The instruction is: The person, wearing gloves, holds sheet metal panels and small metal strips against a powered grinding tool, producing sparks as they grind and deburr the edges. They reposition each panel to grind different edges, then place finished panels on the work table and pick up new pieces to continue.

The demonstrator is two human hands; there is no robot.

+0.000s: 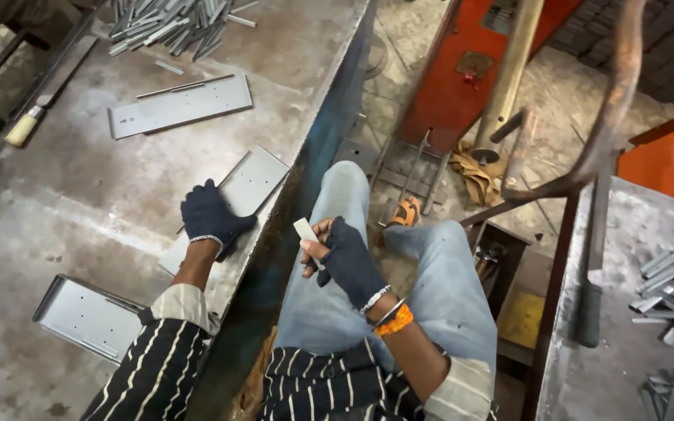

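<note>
On the tabletop (64, 203), the left hand (211, 218) rests on a metal plate (232, 203) at its right edge. Another plate (179, 105) lies toward the upper left, a strip pile (173, 23) above it, and a tray (87, 316) at lower left.

Both hands gloved in dark navy knit: left hand (211, 218) fully covered, with a pale trim band at the cuff; right hand (346, 257) in a fingerless version, fingertips bare, same pale trim at the wrist. Right wrist, centre of the frame, carries a thin metal bangle (388, 310) and an orange thread band (395, 320) just behind it. Shirt (157, 366) black with thin white stripes, sleeves rolled to show a pale lining; trousers are light blue jeans (438, 288), and an orange sandal (406, 212) shows at upper centre.
</note>
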